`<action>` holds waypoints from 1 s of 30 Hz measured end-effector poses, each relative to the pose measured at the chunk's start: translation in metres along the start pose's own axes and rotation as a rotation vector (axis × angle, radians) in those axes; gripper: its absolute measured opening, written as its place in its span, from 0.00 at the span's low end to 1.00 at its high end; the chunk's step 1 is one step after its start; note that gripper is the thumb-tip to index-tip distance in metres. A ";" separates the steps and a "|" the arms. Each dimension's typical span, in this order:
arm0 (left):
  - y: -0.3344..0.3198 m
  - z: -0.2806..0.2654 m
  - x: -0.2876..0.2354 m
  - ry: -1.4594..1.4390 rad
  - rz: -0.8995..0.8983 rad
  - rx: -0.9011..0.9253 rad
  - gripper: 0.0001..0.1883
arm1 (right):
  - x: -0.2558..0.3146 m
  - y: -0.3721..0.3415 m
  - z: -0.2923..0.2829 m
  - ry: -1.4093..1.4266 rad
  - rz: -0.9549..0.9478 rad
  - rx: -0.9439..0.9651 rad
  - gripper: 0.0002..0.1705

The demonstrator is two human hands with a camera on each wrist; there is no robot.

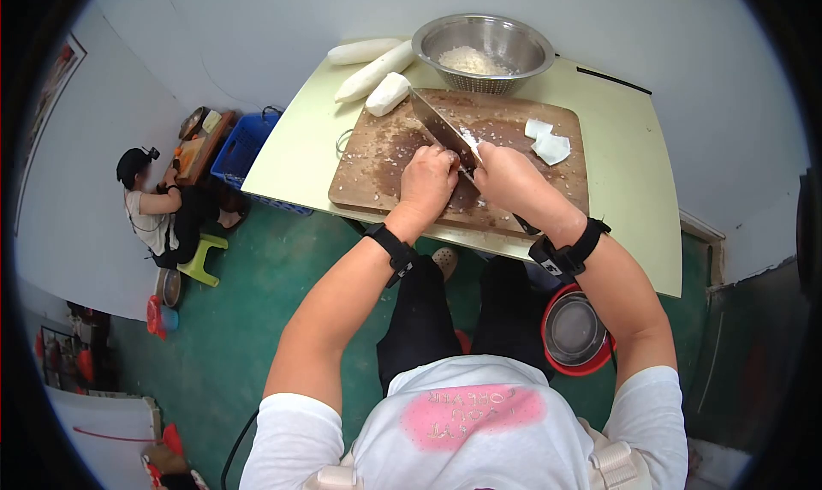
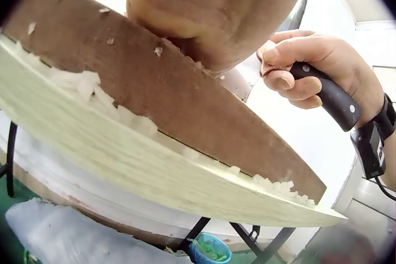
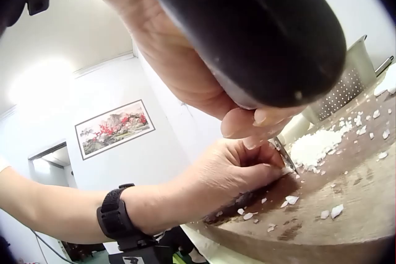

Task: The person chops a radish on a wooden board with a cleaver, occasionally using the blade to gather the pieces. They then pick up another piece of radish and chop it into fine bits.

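Note:
My right hand (image 1: 515, 180) grips the black handle (image 2: 334, 102) of a broad kitchen knife (image 1: 439, 128). Its blade slants over the wooden cutting board (image 1: 377, 169), tip pointing away from me. Left of the blade, my left hand (image 1: 430, 180) is at the board with bent fingers, its thumb and fingertips right beside the steel in the right wrist view. What lies under those fingers is hidden, so I cannot tell what they hold. Finely chopped white radish (image 3: 314, 147) is heaped across the blade from them. Two flat white slices, one a larger slice (image 1: 553, 150), lie at the board's right.
A peeled white radish with a cut end (image 1: 388, 94) touches the board's far left edge, near two whole radishes, one a long radish (image 1: 375, 72). Behind the board stands a steel colander (image 1: 541, 60) holding white shreds. At left, another person (image 1: 154, 203) sits by a blue crate (image 1: 244, 152).

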State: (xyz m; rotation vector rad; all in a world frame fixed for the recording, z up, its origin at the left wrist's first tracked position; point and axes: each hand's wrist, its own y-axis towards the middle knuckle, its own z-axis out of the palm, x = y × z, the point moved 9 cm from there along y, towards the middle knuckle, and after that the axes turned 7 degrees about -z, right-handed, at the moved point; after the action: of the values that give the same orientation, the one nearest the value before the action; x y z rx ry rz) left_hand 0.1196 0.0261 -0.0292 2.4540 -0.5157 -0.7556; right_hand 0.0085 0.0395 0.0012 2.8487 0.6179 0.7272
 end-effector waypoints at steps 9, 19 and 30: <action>-0.002 -0.003 -0.002 -0.023 -0.019 -0.011 0.04 | -0.012 0.007 0.001 0.268 0.123 0.053 0.08; -0.003 0.000 0.000 -0.009 0.008 -0.002 0.03 | -0.008 0.009 0.010 0.170 0.115 0.138 0.11; -0.004 -0.003 -0.003 -0.004 0.000 -0.057 0.03 | -0.008 0.003 -0.004 0.213 0.090 0.042 0.09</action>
State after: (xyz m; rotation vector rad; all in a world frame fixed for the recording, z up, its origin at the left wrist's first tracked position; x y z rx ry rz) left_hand 0.1204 0.0317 -0.0281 2.4006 -0.4899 -0.7652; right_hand 0.0014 0.0332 0.0022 2.8764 0.5397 1.0548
